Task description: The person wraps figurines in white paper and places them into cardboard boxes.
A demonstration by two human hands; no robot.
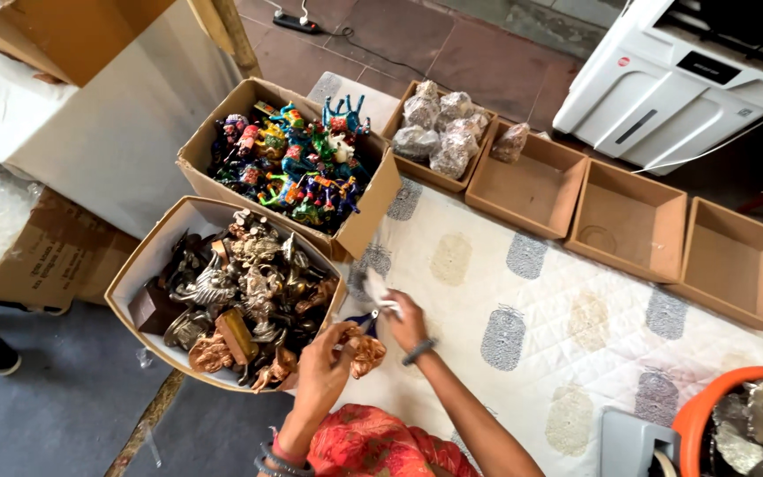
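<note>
My left hand (321, 371) grips a small copper-coloured metal figurine (366, 352) just beside the near cardboard box of metal figurines (139, 265). My right hand (408, 322) holds a white cloth or tissue (378, 291) and touches the figurine; something small and blue (366, 318) sits between the hands. Both hands hover over the near left corner of a white printed mat (523, 318). Bangles are on my left wrist, a dark band on my right.
A second box (373, 208) holds brightly painted figurines. Beyond it, one small box (439, 172) holds wrapped bundles, and three empty cardboard boxes (532, 190) line the mat's far edge. A white appliance (664, 79) stands far right. An orange tub (708, 397) sits near right.
</note>
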